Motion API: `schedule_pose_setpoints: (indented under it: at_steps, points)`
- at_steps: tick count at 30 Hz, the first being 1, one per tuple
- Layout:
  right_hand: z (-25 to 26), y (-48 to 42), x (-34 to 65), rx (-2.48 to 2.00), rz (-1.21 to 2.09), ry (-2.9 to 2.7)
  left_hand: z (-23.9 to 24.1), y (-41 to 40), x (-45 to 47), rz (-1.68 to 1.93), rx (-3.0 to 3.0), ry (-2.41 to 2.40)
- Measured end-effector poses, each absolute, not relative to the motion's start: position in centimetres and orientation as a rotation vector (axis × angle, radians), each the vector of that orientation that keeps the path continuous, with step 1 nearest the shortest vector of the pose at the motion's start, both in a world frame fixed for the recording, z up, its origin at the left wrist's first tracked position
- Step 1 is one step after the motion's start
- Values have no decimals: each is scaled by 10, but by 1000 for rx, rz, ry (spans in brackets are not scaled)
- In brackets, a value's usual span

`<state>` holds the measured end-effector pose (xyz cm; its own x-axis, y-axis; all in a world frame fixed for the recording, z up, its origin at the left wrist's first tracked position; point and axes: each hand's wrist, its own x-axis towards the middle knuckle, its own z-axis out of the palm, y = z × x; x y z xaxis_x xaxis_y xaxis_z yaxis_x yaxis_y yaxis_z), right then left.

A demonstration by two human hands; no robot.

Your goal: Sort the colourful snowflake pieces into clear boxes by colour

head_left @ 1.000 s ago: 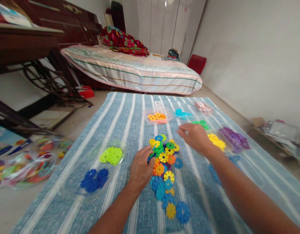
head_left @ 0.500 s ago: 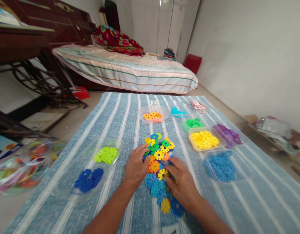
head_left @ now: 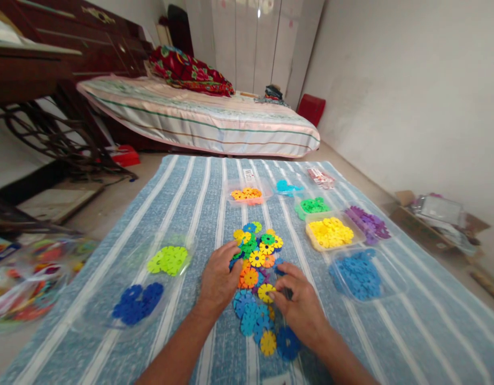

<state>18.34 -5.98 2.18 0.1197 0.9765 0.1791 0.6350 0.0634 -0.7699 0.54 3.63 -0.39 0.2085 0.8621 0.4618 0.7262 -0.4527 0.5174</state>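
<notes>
A pile of notched, flower-shaped plastic discs (head_left: 251, 315) in several colours lies on the striped cloth between my hands. My left hand (head_left: 218, 275) rests against the pile's left side, thumb and forefinger apart, its fingertips over dark blue and green discs. At the right side, my right hand (head_left: 301, 302) has its thumb on the edge of a yellow notched disc (head_left: 266, 293), its bent fingers close by. A dark blue disc shows under its forefinger. An orange disc (head_left: 248, 277) lies between the hands, and a large dark blue disc (head_left: 287, 343) sits below my right hand.
Clear tubs on the right hold yellow (head_left: 331, 233), green (head_left: 312, 205), purple (head_left: 367, 223) and blue discs (head_left: 358, 274). An orange batch (head_left: 246, 194) sits at the back. Lime (head_left: 169, 260) and dark blue discs (head_left: 138, 303) are in a clear tray at left.
The whole view has shifted slightly. My right thumb and fingers have closed in at the yellow disc, which has moved a little within the pile. My left hand stays at the pile's left side.
</notes>
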Motion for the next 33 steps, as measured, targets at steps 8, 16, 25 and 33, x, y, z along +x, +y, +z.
schedule_pose_setpoints:
  at_steps: [8, 16, 25, 33]
  points:
    - [67, -31, 274, -1653, -63, -1456, 0, 33, 6, 1046, 2261, 1517]
    - [48, -51, 239, -1546, 98, -1771, 2, 31, 7, 1040, 2243, 1535]
    - [26, -82, 181, -1531, 443, -2150, 1, 30, 9, 1043, 2210, 1527]
    - [22, -87, 184, -1532, 514, -2089, 5, 28, 10, 1031, 2187, 1522]
